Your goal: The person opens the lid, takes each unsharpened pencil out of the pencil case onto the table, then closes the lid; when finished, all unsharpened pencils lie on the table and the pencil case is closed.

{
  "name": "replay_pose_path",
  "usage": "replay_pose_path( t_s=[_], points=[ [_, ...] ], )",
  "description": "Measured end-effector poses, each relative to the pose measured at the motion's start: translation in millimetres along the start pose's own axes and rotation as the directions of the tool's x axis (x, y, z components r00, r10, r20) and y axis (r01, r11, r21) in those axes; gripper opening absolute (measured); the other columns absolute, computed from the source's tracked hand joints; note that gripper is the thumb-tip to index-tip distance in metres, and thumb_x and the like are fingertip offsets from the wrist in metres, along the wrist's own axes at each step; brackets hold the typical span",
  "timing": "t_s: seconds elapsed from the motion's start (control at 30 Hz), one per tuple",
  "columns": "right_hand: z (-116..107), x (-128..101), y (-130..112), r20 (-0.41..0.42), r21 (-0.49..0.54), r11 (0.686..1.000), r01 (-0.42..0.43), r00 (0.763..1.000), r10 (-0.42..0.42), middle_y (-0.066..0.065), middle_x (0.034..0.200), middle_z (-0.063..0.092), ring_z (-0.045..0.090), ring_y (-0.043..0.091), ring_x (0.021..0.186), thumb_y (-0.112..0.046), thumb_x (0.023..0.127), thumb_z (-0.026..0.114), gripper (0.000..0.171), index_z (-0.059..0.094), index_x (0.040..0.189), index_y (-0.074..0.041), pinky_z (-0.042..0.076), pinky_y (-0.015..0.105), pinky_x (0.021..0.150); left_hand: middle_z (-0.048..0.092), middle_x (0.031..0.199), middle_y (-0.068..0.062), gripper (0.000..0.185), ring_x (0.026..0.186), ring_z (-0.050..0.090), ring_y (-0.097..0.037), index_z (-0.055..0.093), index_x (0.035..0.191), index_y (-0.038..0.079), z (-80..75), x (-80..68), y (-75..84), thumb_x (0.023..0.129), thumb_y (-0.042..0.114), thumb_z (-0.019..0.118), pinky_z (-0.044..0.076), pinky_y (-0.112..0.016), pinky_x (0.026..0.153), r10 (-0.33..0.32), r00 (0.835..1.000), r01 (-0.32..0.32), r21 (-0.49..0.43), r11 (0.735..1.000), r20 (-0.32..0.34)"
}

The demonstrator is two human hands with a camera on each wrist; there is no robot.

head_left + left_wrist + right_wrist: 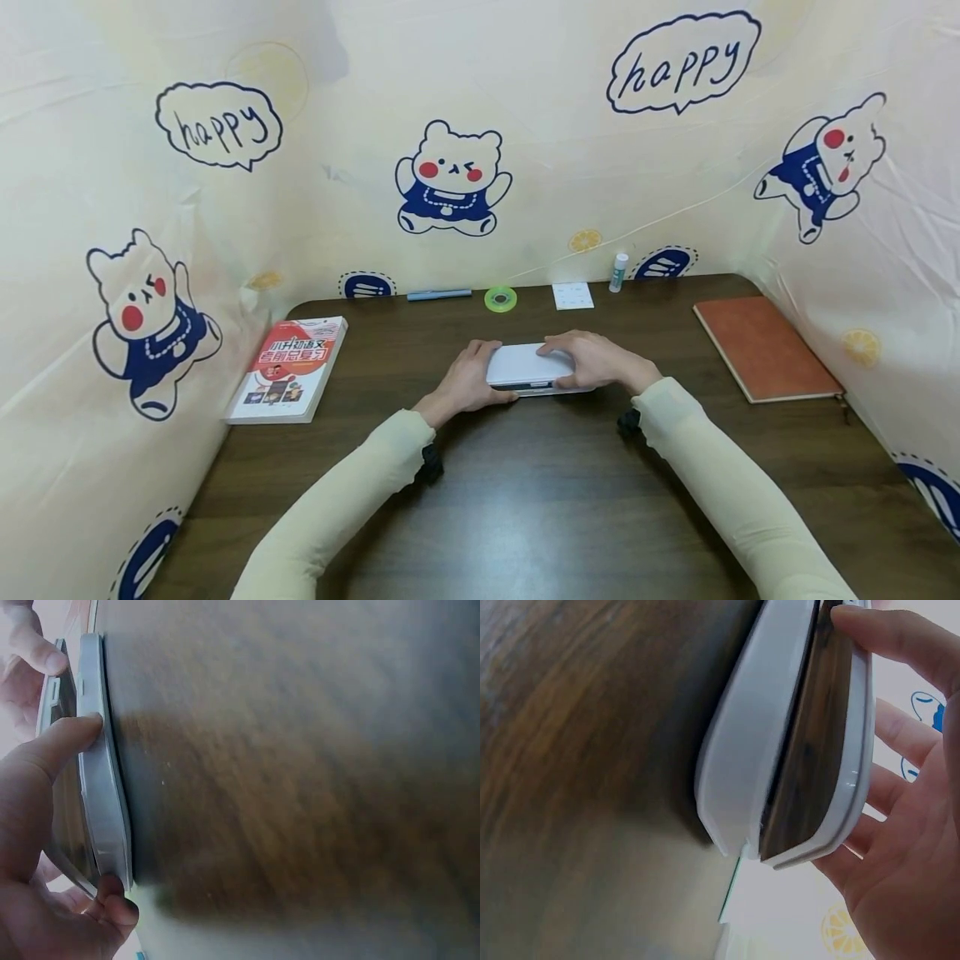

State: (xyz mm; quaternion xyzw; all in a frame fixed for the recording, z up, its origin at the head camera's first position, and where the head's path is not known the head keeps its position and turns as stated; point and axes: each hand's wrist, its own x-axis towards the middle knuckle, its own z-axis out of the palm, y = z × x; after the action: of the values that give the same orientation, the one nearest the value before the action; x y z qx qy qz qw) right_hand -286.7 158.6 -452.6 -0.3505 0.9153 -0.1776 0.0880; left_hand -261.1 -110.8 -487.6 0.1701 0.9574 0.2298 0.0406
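Note:
A white hinged case (525, 363) sits on the dark wooden table with its lid slightly raised. My left hand (468, 379) grips its left end; in the left wrist view the thumb presses the front wall of the base (101, 787) and fingertips hold the end. My right hand (600, 360) holds the right side of the lid (861, 772), thumb at the lid's front edge and fingers behind it. A gap shows between lid and base, and the lid's inner face looks brown and glossy. The case's contents are hidden.
A red-and-white book (288, 367) lies at the left, a brown notebook (768, 348) at the right. Along the back edge are a blue pen (438, 294), green tape roll (500, 299), white paper square (573, 296) and glue stick (618, 273). Printed cloth (540, 192) surrounds the table.

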Motion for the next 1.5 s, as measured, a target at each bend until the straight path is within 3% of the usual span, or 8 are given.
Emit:
replay_pose_path(
  t_s=[0.2,0.4,0.63,0.83,1.0,1.13,1.37,1.5],
  points=[
    [-6,-2,1,-0.021,0.024,1.000,0.008,1.000,-0.008,0.008,0.145,0.057,0.055,0.031,0.129,-0.035,0.086,0.073,0.050,0.064,0.133,-0.020,0.043,0.054,0.106,0.041,0.148,-0.014,0.096,0.128,0.051,-0.030,0.034,0.153,0.016,-6.0,-4.3,-4.5,0.077,0.050,0.082,0.043,-0.046,0.108,-0.043,0.999,0.046,-0.108,0.993,0.029],
    [-10,-2,3,-0.046,0.035,0.999,0.011,0.999,-0.009,0.004,0.131,0.067,0.063,0.021,0.106,-0.037,0.088,0.071,0.044,0.066,0.129,-0.021,0.050,0.049,0.095,0.043,0.150,-0.013,0.091,0.132,0.049,-0.029,0.033,0.154,0.015,-12.0,-9.5,-9.5,0.081,0.038,0.082,0.040,-0.047,0.111,-0.045,0.998,0.052,-0.201,0.978,0.041],
    [-13,-3,5,-0.115,0.066,0.998,-0.008,0.993,0.015,-0.001,0.122,0.071,0.067,0.018,0.105,-0.043,0.092,0.068,0.038,0.069,0.124,-0.021,0.052,0.046,0.094,0.059,0.111,-0.010,0.091,0.091,0.054,-0.020,0.031,0.151,0.014,-13.8,-12.6,-21.1,0.080,0.033,0.085,0.044,-0.033,0.078,-0.058,0.998,0.064,-0.273,0.960,0.032],
    [-18,-3,8,-0.161,0.075,0.997,-0.033,0.986,0.044,0.002,0.118,0.072,0.067,0.019,0.103,-0.043,0.095,0.064,0.040,0.068,0.125,-0.016,0.053,0.044,0.091,0.056,0.142,-0.011,0.085,0.093,0.057,-0.019,0.027,0.139,0.017,-13.5,-13.3,-25.2,0.079,0.028,0.086,0.045,-0.031,0.080,-0.074,0.996,0.085,-0.364,0.928,0.043],
    [-24,-4,10,-0.180,0.098,0.993,-0.071,0.980,0.088,0.004,0.120,0.071,0.067,0.021,0.108,-0.041,0.098,0.062,0.040,0.067,0.127,-0.015,0.052,0.046,0.094,0.062,0.130,-0.012,0.076,0.088,0.057,-0.016,0.029,0.125,0.016,-12.6,-13.2,-25.9,0.078,0.027,0.087,0.044,-0.030,0.080,-0.101,0.994,0.109,-0.365,0.925,0.040],
    [-26,-5,14,-0.209,0.120,0.987,-0.106,0.969,0.129,0.004,0.120,0.071,0.067,0.021,0.104,-0.040,0.099,0.059,0.038,0.066,0.128,-0.016,0.052,0.047,0.093,0.062,0.123,-0.012,0.071,0.086,0.058,-0.015,0.035,0.125,0.015,-11.7,-13.6,-28.6,0.079,0.030,0.086,0.045,-0.031,0.081,-0.069,0.997,0.074,-0.322,0.944,0.028],
    [-27,-10,25,-0.226,0.137,0.970,-0.202,0.947,0.229,0.006,0.103,0.071,0.058,0.020,0.081,-0.044,0.101,0.055,0.041,0.064,0.130,-0.016,0.048,0.039,0.074,0.055,0.142,-0.014,0.076,0.082,0.060,-0.014,0.038,0.138,0.014,-10.3,-13.3,-36.5,0.080,0.026,0.085,0.047,-0.028,0.076,0.031,0.999,-0.032,-0.303,0.953,-0.007],
    [-27,-16,32,-0.223,0.159,0.956,-0.249,0.934,0.280,0.010,0.103,0.070,0.062,0.024,0.086,-0.042,0.100,0.057,0.043,0.062,0.129,-0.011,0.050,0.040,0.073,0.056,0.143,-0.012,0.087,0.083,0.061,-0.014,0.033,0.151,0.020,-13.2,-13.2,-36.5,0.081,0.025,0.085,0.048,-0.028,0.077,0.059,0.998,-0.053,-0.308,0.950,0.008]
  ],
)
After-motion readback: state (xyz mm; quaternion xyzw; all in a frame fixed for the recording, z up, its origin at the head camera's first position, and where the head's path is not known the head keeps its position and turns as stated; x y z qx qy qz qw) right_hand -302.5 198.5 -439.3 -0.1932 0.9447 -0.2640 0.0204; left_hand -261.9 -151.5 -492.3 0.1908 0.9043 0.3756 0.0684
